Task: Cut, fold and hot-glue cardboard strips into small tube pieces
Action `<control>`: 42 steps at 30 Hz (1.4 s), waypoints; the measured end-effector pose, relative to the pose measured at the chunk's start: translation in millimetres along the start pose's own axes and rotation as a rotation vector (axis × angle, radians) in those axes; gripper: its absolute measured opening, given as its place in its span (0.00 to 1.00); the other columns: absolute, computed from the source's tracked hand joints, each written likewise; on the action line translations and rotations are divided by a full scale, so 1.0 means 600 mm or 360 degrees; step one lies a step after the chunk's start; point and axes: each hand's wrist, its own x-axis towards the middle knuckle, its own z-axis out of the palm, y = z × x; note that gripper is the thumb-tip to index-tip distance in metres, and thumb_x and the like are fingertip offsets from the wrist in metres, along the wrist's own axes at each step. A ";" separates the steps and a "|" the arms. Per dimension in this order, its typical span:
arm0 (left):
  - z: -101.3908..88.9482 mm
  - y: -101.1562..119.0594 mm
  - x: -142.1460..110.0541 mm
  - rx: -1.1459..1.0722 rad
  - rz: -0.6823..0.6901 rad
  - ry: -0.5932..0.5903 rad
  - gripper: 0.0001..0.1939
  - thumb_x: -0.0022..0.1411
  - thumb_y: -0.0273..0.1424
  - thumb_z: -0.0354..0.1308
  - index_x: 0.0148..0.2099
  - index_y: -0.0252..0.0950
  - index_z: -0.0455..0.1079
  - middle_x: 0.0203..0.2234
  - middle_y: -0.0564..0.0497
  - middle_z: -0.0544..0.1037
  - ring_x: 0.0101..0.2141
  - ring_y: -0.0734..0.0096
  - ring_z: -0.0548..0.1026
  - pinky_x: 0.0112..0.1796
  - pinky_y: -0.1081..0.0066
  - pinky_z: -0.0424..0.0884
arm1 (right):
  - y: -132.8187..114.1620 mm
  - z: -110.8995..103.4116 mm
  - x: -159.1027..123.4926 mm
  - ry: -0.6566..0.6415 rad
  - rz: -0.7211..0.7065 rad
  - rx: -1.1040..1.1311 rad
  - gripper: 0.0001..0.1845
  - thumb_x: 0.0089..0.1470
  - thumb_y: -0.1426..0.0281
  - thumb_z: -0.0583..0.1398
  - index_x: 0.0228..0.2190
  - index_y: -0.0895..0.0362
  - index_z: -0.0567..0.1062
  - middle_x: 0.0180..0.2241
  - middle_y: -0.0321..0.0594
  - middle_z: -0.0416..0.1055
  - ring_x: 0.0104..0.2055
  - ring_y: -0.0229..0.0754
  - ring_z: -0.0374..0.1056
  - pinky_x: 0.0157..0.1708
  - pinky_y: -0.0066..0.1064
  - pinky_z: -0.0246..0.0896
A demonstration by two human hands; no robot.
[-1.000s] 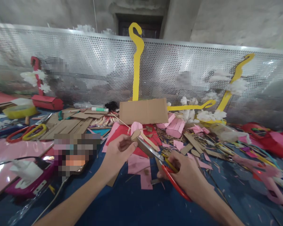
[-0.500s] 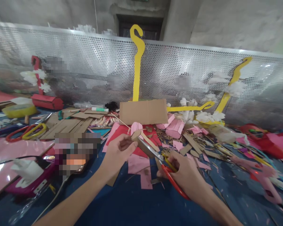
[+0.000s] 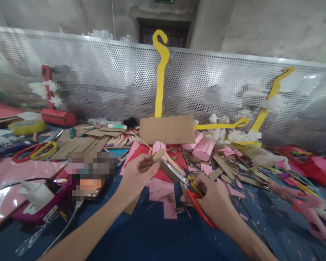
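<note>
My left hand (image 3: 137,174) is closed in a pinch on a small brown cardboard piece (image 3: 163,157) with a thin strip running down to the right. My right hand (image 3: 213,199) grips red-handled scissors (image 3: 191,192); their metal blades reach up-left to the cardboard piece, right by my left fingertips. Both hands hover over pink and red paper sheets (image 3: 163,190) on the blue table (image 3: 152,235).
A brown cardboard rectangle (image 3: 167,129) stands behind the hands against a perforated metal panel (image 3: 97,79), with yellow hook-shaped cutouts (image 3: 160,69) and white tufts. Cardboard strips, loops and a charger (image 3: 36,195) lie left; paper scraps and pink cutouts spread right.
The view has shifted slightly; the hands, cardboard piece and scissors keep almost the same pose, with the scissors still at the piece.
</note>
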 end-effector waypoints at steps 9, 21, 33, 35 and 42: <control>-0.002 -0.001 -0.003 -0.0033 -0.0043 -0.0008 0.12 0.63 0.40 0.65 0.43 0.38 0.72 0.38 0.47 0.83 0.37 0.62 0.81 0.29 0.69 0.78 | 0.000 -0.009 0.005 0.0221 -0.0491 -0.0346 0.19 0.43 0.66 0.72 0.30 0.51 0.67 0.35 0.37 0.69 0.33 0.43 0.65 0.33 0.32 0.64; -0.002 0.005 0.003 -0.0064 -0.0041 0.0104 0.12 0.65 0.39 0.64 0.46 0.39 0.75 0.41 0.46 0.84 0.41 0.58 0.83 0.35 0.65 0.82 | 0.001 -0.019 0.012 0.0256 -0.0374 -0.0188 0.21 0.47 0.58 0.71 0.32 0.51 0.67 0.37 0.39 0.67 0.36 0.46 0.66 0.33 0.34 0.65; 0.000 0.006 0.000 -0.0185 0.0027 0.0154 0.09 0.63 0.35 0.67 0.40 0.39 0.70 0.42 0.47 0.84 0.45 0.57 0.83 0.45 0.60 0.80 | 0.096 -0.027 0.057 0.0383 -0.0394 -0.0782 0.13 0.51 0.66 0.63 0.40 0.58 0.76 0.47 0.53 0.71 0.46 0.56 0.75 0.45 0.43 0.70; 0.006 0.007 -0.005 -0.0187 0.0005 0.0102 0.10 0.63 0.35 0.67 0.40 0.38 0.70 0.43 0.46 0.83 0.44 0.58 0.83 0.43 0.61 0.80 | 0.095 -0.026 0.053 0.0290 -0.0397 -0.0810 0.12 0.50 0.67 0.64 0.38 0.57 0.78 0.48 0.53 0.73 0.44 0.54 0.76 0.42 0.41 0.70; 0.019 0.014 -0.026 -0.0117 0.0008 -0.0052 0.09 0.62 0.34 0.67 0.39 0.39 0.69 0.40 0.46 0.83 0.43 0.58 0.82 0.45 0.61 0.78 | 0.020 -0.025 0.016 0.0409 -0.0820 -0.0784 0.08 0.66 0.69 0.58 0.36 0.53 0.77 0.36 0.42 0.78 0.39 0.48 0.75 0.41 0.39 0.67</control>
